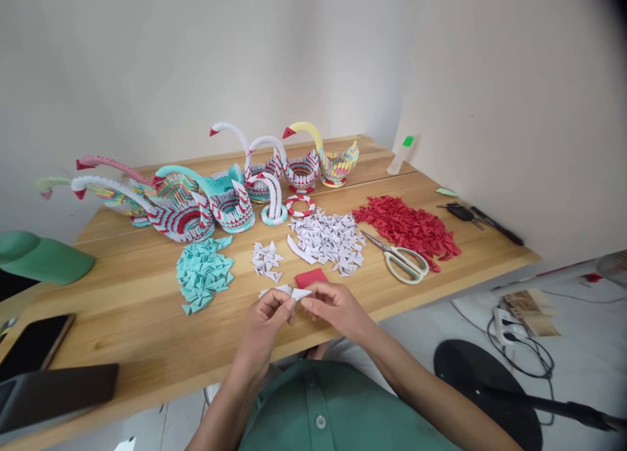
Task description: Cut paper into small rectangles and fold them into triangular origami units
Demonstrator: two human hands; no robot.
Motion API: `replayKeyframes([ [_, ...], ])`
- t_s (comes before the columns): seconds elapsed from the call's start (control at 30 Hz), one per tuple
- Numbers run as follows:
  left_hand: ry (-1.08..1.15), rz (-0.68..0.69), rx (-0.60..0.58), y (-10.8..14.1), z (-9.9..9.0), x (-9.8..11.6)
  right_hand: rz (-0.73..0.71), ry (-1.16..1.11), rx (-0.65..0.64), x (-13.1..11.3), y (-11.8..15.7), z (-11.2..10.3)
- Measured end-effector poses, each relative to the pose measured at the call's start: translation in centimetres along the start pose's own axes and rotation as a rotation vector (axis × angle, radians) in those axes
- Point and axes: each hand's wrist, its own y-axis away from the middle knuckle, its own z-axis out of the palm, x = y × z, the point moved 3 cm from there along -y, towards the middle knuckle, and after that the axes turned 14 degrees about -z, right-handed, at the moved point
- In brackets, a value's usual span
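Close to the table's front edge, my left hand [272,312] and my right hand [337,307] pinch a small folded piece of white paper [301,294] between them, thumbs and forefingers on its two sides. Just behind my right hand lies a flat red stack of paper [311,277]. A white strip of paper partly shows behind my left fingers. Beyond are a small group of white folded triangles [267,260], a larger white pile [330,239] with a curved white chain [300,251] at its edge, a teal pile [203,271] and a red pile [409,226].
Scissors [405,264] lie right of the white pile. Several folded-paper swans [183,219] stand along the back, with a red-and-white ring [300,206] before them. A green bottle [46,258] and a phone [36,346] are at left, keys [460,211] at right.
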Motion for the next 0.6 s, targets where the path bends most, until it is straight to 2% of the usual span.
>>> replayKeyframes([
  [0.13, -0.035, 0.016, 0.011, 0.20, 0.31, -0.29, -0.002, 0.038, 0.039, -0.13, 0.16, 0.60],
  [0.37, -0.135, 0.122, 0.066, 0.39, 0.05, -0.26, -0.024, 0.030, 0.037, -0.39, 0.25, 0.75],
  [0.47, -0.100, 0.114, 0.087, 0.25, -0.16, -0.55, -0.016, -0.046, 0.014, -0.20, 0.17, 0.54],
  [0.6, -0.074, 0.079, 0.071, 0.08, -0.10, -0.78, -0.045, -0.059, 0.061, -0.08, -0.08, 0.10],
])
